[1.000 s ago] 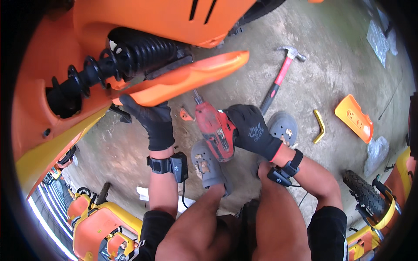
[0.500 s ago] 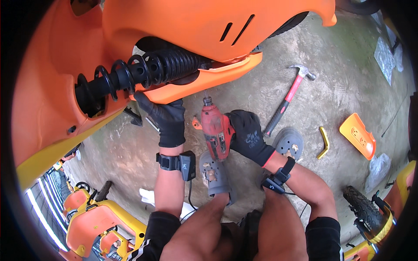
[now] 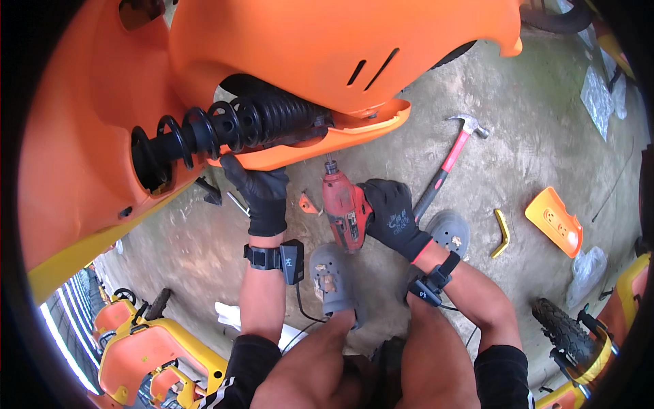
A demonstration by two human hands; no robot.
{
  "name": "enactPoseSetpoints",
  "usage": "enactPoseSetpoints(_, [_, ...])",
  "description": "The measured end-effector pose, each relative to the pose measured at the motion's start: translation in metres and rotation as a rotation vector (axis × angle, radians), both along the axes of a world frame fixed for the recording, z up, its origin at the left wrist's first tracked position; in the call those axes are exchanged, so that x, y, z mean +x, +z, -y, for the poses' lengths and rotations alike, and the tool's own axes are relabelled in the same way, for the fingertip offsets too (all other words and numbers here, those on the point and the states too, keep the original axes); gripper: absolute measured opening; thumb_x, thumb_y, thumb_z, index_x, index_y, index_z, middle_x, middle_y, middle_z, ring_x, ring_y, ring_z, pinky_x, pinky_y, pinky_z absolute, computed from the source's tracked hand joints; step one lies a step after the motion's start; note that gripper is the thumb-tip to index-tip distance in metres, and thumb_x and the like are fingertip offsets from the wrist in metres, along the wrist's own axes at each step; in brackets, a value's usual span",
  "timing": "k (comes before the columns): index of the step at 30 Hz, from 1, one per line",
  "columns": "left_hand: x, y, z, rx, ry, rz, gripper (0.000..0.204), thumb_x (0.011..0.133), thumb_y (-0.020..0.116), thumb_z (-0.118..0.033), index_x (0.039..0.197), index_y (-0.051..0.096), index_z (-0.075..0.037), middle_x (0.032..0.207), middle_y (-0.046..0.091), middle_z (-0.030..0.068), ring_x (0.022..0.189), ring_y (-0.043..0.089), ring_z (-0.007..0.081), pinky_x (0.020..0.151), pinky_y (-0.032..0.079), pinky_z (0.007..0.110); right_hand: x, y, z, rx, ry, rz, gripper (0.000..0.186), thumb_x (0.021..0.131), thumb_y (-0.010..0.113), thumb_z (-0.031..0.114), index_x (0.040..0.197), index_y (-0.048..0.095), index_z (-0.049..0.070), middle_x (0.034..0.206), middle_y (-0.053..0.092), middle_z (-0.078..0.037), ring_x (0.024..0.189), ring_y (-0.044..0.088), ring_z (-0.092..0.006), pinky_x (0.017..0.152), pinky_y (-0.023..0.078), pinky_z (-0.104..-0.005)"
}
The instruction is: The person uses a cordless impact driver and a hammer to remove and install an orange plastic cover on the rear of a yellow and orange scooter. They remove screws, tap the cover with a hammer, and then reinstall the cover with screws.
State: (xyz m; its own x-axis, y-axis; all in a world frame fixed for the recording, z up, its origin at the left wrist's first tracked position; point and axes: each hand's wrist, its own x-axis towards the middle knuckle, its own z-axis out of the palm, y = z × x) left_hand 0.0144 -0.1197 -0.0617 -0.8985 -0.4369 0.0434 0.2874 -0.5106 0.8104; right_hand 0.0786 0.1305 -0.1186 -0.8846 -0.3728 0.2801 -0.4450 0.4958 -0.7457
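My right hand (image 3: 395,215), in a black glove, is closed round the handle of a red cordless drill driver (image 3: 346,208). The driver points upward, its bit reaching the underside of a curved orange plastic cover (image 3: 347,140). Left of it my left hand (image 3: 261,194), also gloved, is closed at that cover's lower edge; part of its fingers is hidden behind. Above the cover runs a black coil-spring shock absorber (image 3: 225,126), set into the large orange vehicle body (image 3: 300,41). I cannot see the fastener at the bit's tip.
On the concrete floor lie a red-handled claw hammer (image 3: 449,160), a bent yellow piece (image 3: 502,233), an orange plastic panel (image 3: 555,221), a small orange part (image 3: 308,203) and clear plastic bags (image 3: 596,102). More orange-and-yellow vehicles (image 3: 157,354) stand at the lower left and right, one beside a knobby tyre (image 3: 562,330).
The vehicle body and cover sit slightly lower and further right in view. My right hand and the driver have shifted a little; both hands keep their holds.
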Motion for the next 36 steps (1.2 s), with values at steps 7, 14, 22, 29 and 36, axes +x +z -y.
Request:
enactPoseSetpoints(7, [-0.004,0.003,-0.004,0.025,0.002,0.072,0.065,0.092,0.067,-0.051,0.145,0.047,-0.019,0.144,0.052,0.0030,0.132,0.050,0.0258,0.113,0.039,0.051,0.006,0.000,0.004,0.006,-0.012,0.049,0.069,0.059,0.075,0.013,0.125,0.058,0.008,0.116,0.058,-0.013,0.106,0.057,-0.0336,0.091,0.043,-0.0468])
enactPoseSetpoints(14, [-0.009,0.018,-0.017,0.040,0.044,0.133,0.063,0.094,0.065,-0.049,0.145,0.046,-0.017,0.143,0.052,0.0039,0.132,0.050,0.0262,0.113,0.039,0.051,0.007,0.009,-0.001,0.033,-0.026,0.039,0.068,0.058,0.074,0.012,0.124,0.058,0.008,0.115,0.059,-0.012,0.105,0.058,-0.0324,0.091,0.043,-0.0455])
enactPoseSetpoints(22, [-0.008,0.011,-0.018,-0.205,0.085,0.047,0.048,0.102,0.057,-0.022,0.146,0.040,-0.016,0.142,0.048,0.0053,0.125,0.051,0.0187,0.109,0.044,0.037,0.005,0.009,-0.001,-0.073,-0.021,0.060,0.067,0.059,0.073,0.010,0.123,0.059,0.008,0.115,0.060,-0.011,0.103,0.059,-0.0320,0.090,0.044,-0.0447])
enactPoseSetpoints(29, [-0.007,0.020,-0.027,-0.301,0.127,0.072,0.063,0.095,0.066,-0.013,0.149,0.034,-0.017,0.145,0.043,0.0063,0.128,0.049,0.0220,0.108,0.044,0.039,0.005,0.015,-0.004,0.025,-0.022,0.041,0.066,0.060,0.080,0.016,0.123,0.059,0.009,0.115,0.061,-0.010,0.105,0.058,-0.0313,0.090,0.044,-0.0453])
enactPoseSetpoints(36, [-0.009,0.021,-0.024,-0.169,0.123,0.066,0.084,0.084,0.075,0.001,0.152,0.027,-0.013,0.145,0.039,0.0127,0.128,0.047,0.0249,0.109,0.042,0.039,0.001,0.023,-0.008,0.023,-0.007,0.064,0.071,0.057,0.075,0.011,0.126,0.058,0.010,0.114,0.057,-0.010,0.105,0.057,-0.0327,0.092,0.044,-0.0460])
